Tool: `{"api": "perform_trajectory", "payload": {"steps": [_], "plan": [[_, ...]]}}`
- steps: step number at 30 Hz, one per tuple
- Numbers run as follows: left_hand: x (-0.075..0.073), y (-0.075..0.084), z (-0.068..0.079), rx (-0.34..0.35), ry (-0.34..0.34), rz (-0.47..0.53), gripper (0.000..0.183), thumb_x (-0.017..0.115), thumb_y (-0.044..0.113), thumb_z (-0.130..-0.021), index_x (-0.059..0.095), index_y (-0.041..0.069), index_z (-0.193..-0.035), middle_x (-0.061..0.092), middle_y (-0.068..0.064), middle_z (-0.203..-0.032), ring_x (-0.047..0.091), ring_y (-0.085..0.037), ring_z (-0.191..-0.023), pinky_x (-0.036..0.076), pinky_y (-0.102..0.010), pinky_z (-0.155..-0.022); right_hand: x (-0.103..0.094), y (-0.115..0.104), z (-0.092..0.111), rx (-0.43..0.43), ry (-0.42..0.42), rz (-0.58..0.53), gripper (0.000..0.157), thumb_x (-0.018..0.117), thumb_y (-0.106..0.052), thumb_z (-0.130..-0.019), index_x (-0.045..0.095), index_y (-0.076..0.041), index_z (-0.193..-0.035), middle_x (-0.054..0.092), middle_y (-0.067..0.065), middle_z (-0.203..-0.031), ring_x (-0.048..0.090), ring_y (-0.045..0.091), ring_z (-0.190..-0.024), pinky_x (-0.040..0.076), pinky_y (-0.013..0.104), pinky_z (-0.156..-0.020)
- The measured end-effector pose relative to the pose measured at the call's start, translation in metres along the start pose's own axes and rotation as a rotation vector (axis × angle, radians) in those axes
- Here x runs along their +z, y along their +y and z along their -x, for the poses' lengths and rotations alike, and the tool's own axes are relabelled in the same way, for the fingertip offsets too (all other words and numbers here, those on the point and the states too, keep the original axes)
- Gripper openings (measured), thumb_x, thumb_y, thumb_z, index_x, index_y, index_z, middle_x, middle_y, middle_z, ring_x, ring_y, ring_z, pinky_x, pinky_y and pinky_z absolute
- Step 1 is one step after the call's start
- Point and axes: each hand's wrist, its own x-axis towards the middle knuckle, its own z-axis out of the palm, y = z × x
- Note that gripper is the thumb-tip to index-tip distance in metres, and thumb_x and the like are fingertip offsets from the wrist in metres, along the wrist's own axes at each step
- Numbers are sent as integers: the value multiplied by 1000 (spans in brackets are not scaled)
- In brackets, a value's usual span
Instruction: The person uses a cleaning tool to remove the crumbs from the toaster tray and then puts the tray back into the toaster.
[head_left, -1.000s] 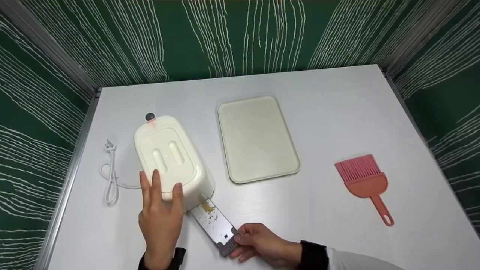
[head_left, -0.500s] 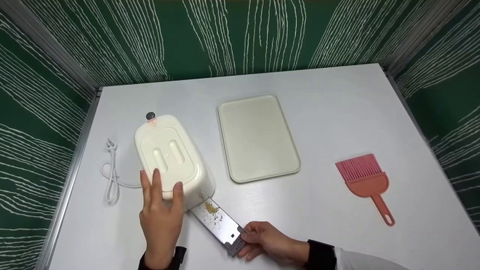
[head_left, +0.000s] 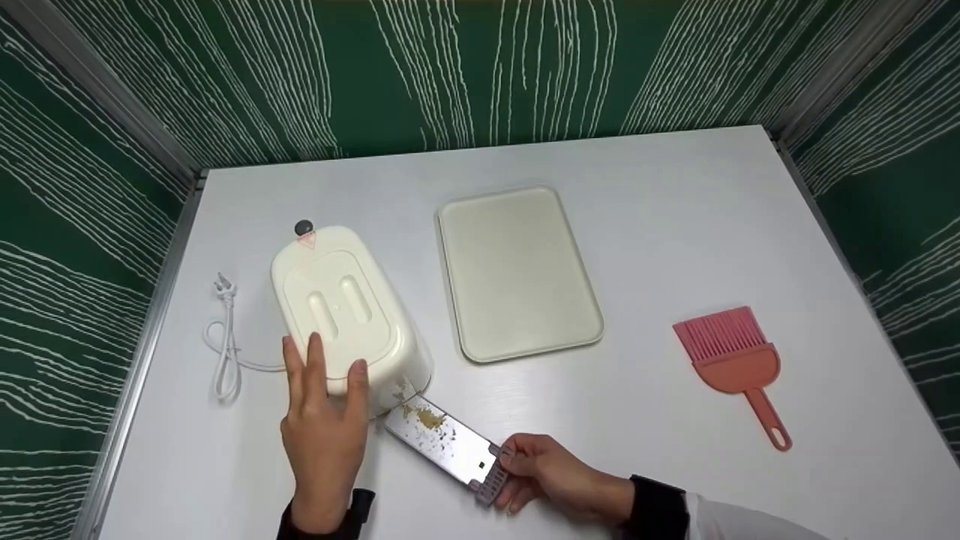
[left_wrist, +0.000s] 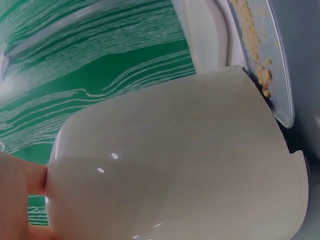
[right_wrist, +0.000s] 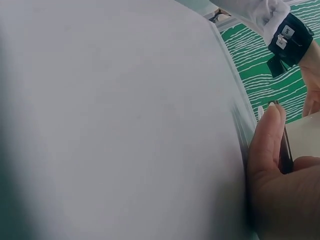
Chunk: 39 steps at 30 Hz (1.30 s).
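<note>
A cream toaster (head_left: 341,307) with a lid stands on the left of the table. My left hand (head_left: 322,450) rests on its near end, fingers spread and fairly straight over the lid. With thumb and fingers my right hand (head_left: 551,472) pinches the grey ridged end of a metal crumb tray (head_left: 457,446). Yellowish crumbs (head_left: 429,418) and dark specks lie on the tray. Its far end overlaps the foot of the toaster's near wall, and one corner shows outside the slot in the left wrist view, beside the toaster wall (left_wrist: 170,155).
A pale rectangular tray (head_left: 521,277) lies mid-table. To the right is a reddish-pink hand brush (head_left: 731,360). A white cord with its plug (head_left: 225,289) lies left of the toaster. Green panels (head_left: 480,75) with white streaks surround the table.
My right hand has drawn the crumb tray further out, to the right and slightly up in view, turning it a little. The left hand keeps its place on the toaster.
</note>
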Motion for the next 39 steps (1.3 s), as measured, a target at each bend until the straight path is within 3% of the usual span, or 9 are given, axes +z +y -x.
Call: {"api": "perform_trajectory", "payload": {"steps": [10,16,29,39], "plan": [[2,-2,2,-4,-6,-2,64,70,26,-100,48,-2,-153,30,-33,-162,58,-59,-120,53,-74,-69,-16,-4,9,-7,-37,27,17,51,-15,-110,57,1,-106,75,15,-92,72,17,-73,61,30,-67],[3,-1,3,-17,-9,-2,63,69,27,-101,48,-1,-153,30,-33,-163,61,-59,-115,53,-72,-67,-26,-7,16,2,-17,50,16,51,-16,-110,57,-2,-103,75,12,-90,72,16,-73,61,29,-66],[4,0,0,-20,-7,20,65,70,28,-101,47,0,-155,30,-34,-162,57,-55,-124,52,-75,-69,-35,-31,25,-34,68,1,13,49,-13,-110,55,-3,-102,73,9,-92,71,14,-74,61,30,-72],[5,1,1,-46,8,59,65,74,28,-99,50,1,-153,28,-33,-163,49,-56,-133,50,-76,-80,-38,-47,31,-97,93,9,15,50,-15,-110,55,-2,-105,72,9,-97,70,15,-76,60,29,-73]]}}
